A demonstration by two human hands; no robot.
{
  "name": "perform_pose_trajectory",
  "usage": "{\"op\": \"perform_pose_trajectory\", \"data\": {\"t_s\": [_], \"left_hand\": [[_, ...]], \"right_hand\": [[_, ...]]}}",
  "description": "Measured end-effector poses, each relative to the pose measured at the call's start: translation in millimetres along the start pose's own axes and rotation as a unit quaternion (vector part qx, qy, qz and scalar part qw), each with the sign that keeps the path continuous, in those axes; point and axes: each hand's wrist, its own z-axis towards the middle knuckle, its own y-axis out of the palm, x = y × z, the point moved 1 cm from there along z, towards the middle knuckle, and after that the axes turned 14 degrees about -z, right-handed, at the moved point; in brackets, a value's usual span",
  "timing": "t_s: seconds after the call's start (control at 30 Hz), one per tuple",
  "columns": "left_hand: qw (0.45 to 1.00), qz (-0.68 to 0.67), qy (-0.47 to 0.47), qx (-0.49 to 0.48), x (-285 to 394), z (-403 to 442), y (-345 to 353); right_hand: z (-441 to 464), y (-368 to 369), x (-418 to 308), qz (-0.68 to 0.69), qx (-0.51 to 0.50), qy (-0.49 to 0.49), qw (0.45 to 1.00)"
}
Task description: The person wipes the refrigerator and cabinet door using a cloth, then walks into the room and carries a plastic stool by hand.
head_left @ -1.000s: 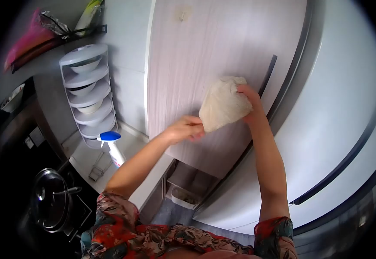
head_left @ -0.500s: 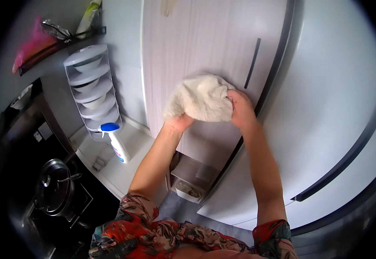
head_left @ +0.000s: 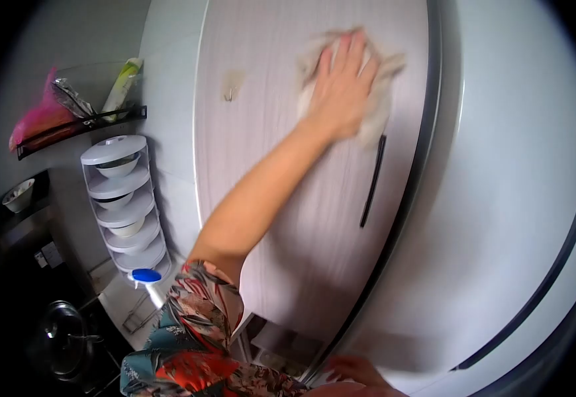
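A beige cloth (head_left: 384, 109) is pressed against the light wood-grain cabinet door (head_left: 281, 218), just above its dark vertical handle (head_left: 373, 182). On top of the cloth lies my left hand (head_left: 344, 86), fingers spread and palm toward the door, holding it there; motion blurs the cloth's edges. Down at the bottom of the view is my right hand (head_left: 357, 370), low in front of the white fridge. It is blurred and partly cut off, so its fingers are unclear.
At left stand a tiered rack of bowls (head_left: 126, 198) and a blue-topped spray bottle (head_left: 149, 281). A wall shelf (head_left: 83, 129) holds bags and rolls. A lidded pot (head_left: 66, 337) sits on the dark stove. The white fridge (head_left: 500, 198) fills the right side. A hook (head_left: 229, 96) is on the door.
Both hands held the cloth before; now only my left hand has it, higher up and flat on the door. My right hand has let go and dropped low. The view has tilted up.
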Motion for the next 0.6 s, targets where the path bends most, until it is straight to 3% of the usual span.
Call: {"op": "perform_pose_trajectory", "data": {"t_s": [0.1,0.2,0.27,0.33,0.43,0.47,0.6], "left_hand": [[0.985,0.012,0.081,0.153,-21.1,109.5,10.3],[0.994,-0.097,-0.049,0.014,-16.4,167.6,6.8],[0.991,0.107,-0.052,0.065,0.5,159.7,17.1],[0.996,-0.064,-0.006,-0.058,-5.1,153.7,-10.7],[0.99,-0.093,-0.013,-0.102,-28.0,180.5,-8.0],[0.997,-0.076,0.013,-0.021,-42.7,191.4,-2.2],[1.0,-0.006,-0.023,0.013,-116.1,236.9,-12.6]], "right_hand": [[9.9,2.8,15.1,-0.026,0.126,-0.012,0.992],[42.8,5.8,-36.0,-0.027,0.233,-0.095,0.967],[64.5,6.8,-70.8,-0.029,0.29,-0.156,0.944],[81.7,8.6,-92.6,-0.024,0.337,-0.193,0.921],[101.2,9.6,-111.3,-0.019,0.39,-0.21,0.896],[105.5,10.3,-112.0,-0.015,0.404,-0.212,0.89],[108.8,11.1,-115.3,-0.028,0.458,-0.218,0.861]]}}
